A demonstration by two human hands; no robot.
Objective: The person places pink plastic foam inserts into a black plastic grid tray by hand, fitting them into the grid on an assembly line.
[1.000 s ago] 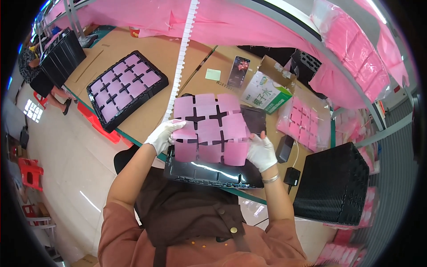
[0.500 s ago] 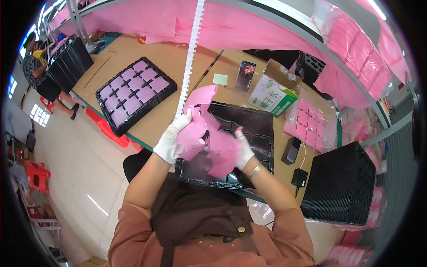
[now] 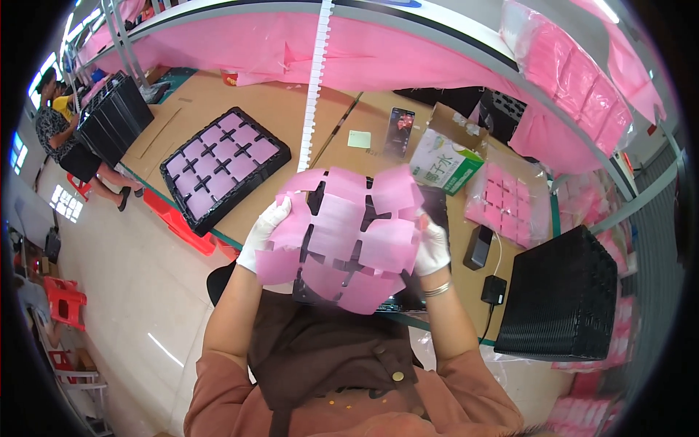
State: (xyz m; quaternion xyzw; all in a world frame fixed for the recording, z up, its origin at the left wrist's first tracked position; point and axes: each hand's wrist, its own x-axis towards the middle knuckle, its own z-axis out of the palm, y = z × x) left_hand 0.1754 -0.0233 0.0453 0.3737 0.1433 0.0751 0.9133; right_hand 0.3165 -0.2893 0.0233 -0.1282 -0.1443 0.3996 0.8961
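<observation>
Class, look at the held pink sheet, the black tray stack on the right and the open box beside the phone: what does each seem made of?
Pink sheet: probably thin foam or nonwoven, softly matte; its panels curl and flop.
Black tray stack: likely moulded plastic, faintly glossy; thin, regular edges nest closely.
Open box: apparently printed cardboard; brownish inside, white and green outside.

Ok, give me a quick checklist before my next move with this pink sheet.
1. Left hand gripping the pink sheet: ok, at its left side.
2. Right hand gripping it: cannot tell; it's at the right edge, but the fingers are partly hidden.
3. Sheet flat: not ok; its panels bow and curl.
4. Black tray beneath the sheet: ok, mostly covered.
5. Tray free of loose things: cannot tell; the sheet hides most of it.
6. Phone clear of the sheet: ok, lying beyond it.
</observation>
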